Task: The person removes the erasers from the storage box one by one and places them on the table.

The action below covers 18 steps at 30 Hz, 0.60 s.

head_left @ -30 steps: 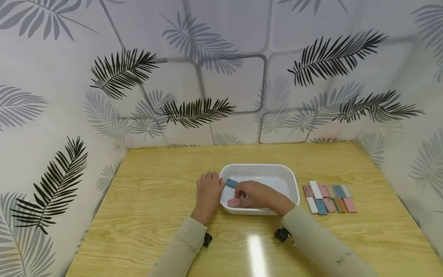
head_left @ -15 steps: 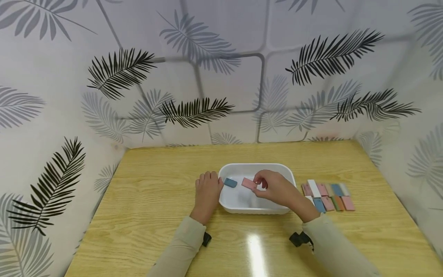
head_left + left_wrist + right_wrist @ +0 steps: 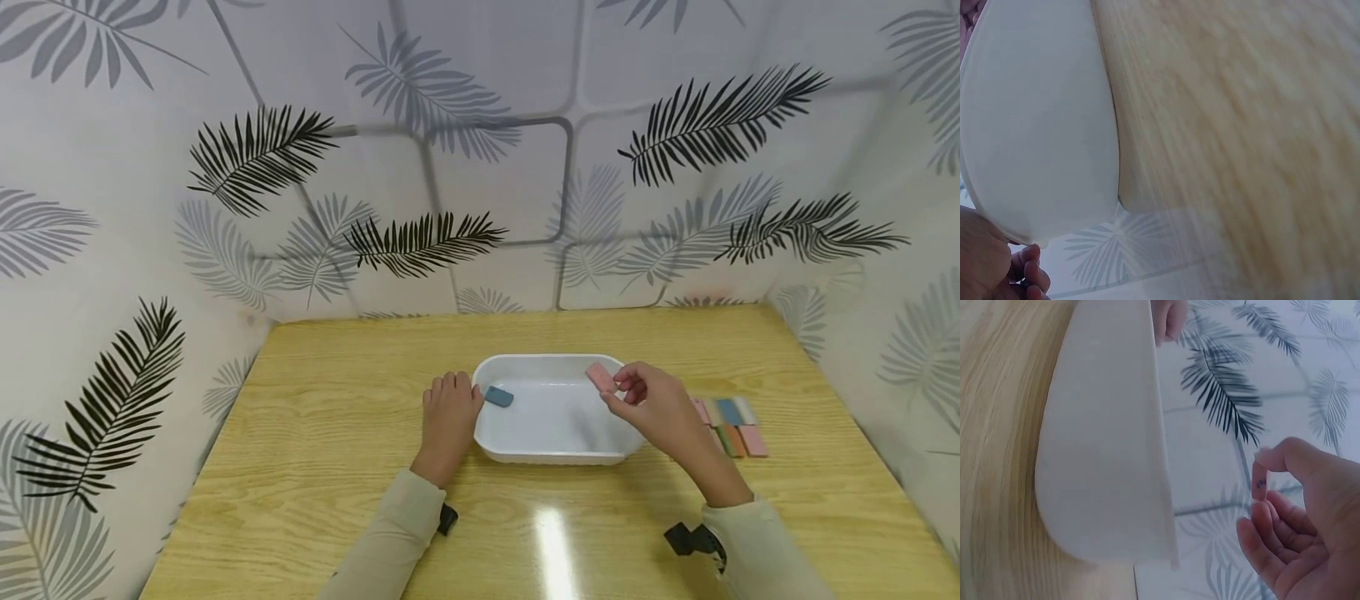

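My right hand (image 3: 660,408) pinches a pink rectangular block (image 3: 601,377) between thumb and fingertips, above the right end of a white tub (image 3: 555,458). In the right wrist view the pink block (image 3: 1259,481) shows its narrow side with a small dark mark, and the hand is beyond the tub's rim. My left hand (image 3: 450,421) grips the tub's left rim; the left wrist view shows its thumb and bent fingers (image 3: 1032,275) at the rim's edge. Inside the tub, at the left, lies a blue block (image 3: 498,396).
To the right of the tub, two rows of flat blocks lie on the wooden table (image 3: 315,433), among them a blue block (image 3: 728,412) and a pink block (image 3: 753,441). My right hand and forearm cover part of these rows. A leaf-patterned cloth (image 3: 420,167) stands behind.
My right hand has lifted the pink block from the tub's floor and carried it rightward to the tub's right end. The left hand and blue block stay where they were.
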Each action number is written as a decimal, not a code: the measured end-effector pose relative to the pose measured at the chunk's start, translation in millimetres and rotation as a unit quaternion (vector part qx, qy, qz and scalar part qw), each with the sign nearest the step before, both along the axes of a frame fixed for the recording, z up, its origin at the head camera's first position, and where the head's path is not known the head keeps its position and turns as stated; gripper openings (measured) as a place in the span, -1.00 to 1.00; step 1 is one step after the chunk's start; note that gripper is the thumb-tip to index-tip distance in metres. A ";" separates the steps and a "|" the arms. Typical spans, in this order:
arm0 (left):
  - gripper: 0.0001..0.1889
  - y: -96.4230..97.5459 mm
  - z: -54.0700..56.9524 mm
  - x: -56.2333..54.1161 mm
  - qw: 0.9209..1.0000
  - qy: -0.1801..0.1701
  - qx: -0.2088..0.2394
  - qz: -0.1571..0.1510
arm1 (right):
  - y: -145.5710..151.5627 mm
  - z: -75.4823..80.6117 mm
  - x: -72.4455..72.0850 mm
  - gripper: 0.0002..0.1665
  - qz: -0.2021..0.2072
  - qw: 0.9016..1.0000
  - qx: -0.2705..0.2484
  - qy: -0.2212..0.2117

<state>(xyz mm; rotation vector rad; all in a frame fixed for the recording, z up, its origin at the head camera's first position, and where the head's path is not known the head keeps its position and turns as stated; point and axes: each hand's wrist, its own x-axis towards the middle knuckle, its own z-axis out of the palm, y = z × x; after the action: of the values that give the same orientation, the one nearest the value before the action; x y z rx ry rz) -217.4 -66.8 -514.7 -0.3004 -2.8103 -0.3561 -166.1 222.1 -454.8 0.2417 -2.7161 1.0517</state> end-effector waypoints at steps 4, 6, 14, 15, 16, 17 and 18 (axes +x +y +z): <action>-0.75 0.0 -1.3 -1.1 1.000 0.006 -0.003 -0.002 | 18.0 -1.7 5.4 -0.62 -0.072 0.997 -0.023 0.001; -0.75 0.3 -1.1 -1.1 1.000 0.005 -0.006 -0.002 | 26.2 -3.8 7.9 -0.59 -0.102 0.994 -0.038 -0.004; -0.75 1.2 2.5 0.4 1.000 -0.009 -0.004 0.002 | 50.8 -20.9 17.7 -0.51 -0.191 0.981 -0.004 -0.029; -0.75 1.3 2.8 0.6 1.000 -0.010 -0.004 0.003 | 52.4 -23.8 18.0 -0.49 -0.193 0.980 0.002 -0.037; -0.75 1.4 3.2 0.8 1.000 -0.012 -0.004 0.004 | 53.7 -26.7 18.1 -0.47 -0.195 0.980 0.009 -0.044; -0.75 1.6 3.4 0.9 1.000 -0.013 -0.004 0.005 | 54.4 -29.4 18.1 -0.46 -0.194 0.980 0.018 -0.050; -0.75 1.7 3.4 1.0 1.000 -0.014 -0.005 0.006 | 54.7 -32.3 17.9 -0.44 -0.191 0.980 0.025 -0.059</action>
<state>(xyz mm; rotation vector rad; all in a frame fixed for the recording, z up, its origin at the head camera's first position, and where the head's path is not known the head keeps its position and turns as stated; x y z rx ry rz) -216.3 -65.1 -511.3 -0.2839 -2.8407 -0.3474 -148.2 276.9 -487.0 -0.3334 -2.7367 0.9103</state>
